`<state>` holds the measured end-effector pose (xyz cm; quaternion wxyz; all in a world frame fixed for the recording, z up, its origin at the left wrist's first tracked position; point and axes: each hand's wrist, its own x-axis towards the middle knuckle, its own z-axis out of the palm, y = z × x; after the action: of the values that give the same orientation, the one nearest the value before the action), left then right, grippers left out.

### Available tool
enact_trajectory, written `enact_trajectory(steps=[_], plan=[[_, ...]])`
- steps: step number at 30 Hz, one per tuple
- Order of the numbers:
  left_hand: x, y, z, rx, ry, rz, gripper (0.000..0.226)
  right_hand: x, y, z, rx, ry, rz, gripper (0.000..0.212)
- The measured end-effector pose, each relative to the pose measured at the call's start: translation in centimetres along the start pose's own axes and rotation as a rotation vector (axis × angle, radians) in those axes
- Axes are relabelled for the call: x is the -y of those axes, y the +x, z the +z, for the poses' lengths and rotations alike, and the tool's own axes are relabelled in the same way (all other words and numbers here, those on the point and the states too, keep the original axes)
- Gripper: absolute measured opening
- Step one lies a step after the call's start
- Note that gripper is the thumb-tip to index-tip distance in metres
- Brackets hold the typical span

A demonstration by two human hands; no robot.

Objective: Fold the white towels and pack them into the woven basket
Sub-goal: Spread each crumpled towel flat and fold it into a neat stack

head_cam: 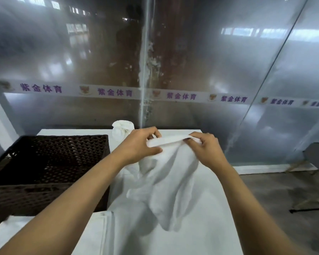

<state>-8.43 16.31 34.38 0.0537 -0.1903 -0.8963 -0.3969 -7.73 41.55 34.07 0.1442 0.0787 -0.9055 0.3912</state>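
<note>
Towel (166,173) held up over table (201,240), pinched along its top hem: left hand (138,146) gripping one end with thumb beneath and fingers curled over, right hand (206,150) nipping the other end between thumb and fingertips. Held so close together, probably, to find the edge and work outward to the corners before spreading flat. Rest of cloth hanging loose and crumpled below, lower folds apparently just brushing the tabletop, so no fold made yet, by the look of it. Woven basket (50,162) just left of the towel, dark, open-topped, no towels visible inside; set within easy reach for packing. Second white towel (122,130), bunched, beyond the towel at the table's far edge, seemingly waiting its turn. Further white cloth (98,234) lying flat below and left of the towel, near the basket's front wall. Glass wall (173,61) with lettered strip behind.
</note>
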Motion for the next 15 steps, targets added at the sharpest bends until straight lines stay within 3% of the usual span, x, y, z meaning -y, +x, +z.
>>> enact_trajectory(steps=[2,5,8,11,13,15], plan=[[1.2,-0.9,-1.1,0.003,0.021,-0.059,0.021,0.3,0.0,-0.7,-0.025,-0.018,0.061,0.018],[2.0,-1.7,-2.3,-0.084,-0.178,-0.1,0.013,0.7,0.1,-0.9,0.025,-0.246,0.147,0.024],[0.6,-1.3,-2.5,-0.119,-0.271,-0.027,0.008,1.9,-0.3,-0.1,0.093,-0.438,0.039,0.016],[-1.5,-0.1,-1.9,-0.075,-0.255,0.04,0.011,4.6,-0.4,1.1,0.247,-0.133,-0.158,0.055],[-2.6,0.7,-1.6,-0.101,-0.262,0.02,0.019,6.3,0.0,1.8,0.302,0.092,-0.195,0.052],[-3.0,1.2,-1.7,-0.158,-0.329,-0.057,0.032,6.9,0.7,1.7,0.298,0.238,-0.135,0.031]])
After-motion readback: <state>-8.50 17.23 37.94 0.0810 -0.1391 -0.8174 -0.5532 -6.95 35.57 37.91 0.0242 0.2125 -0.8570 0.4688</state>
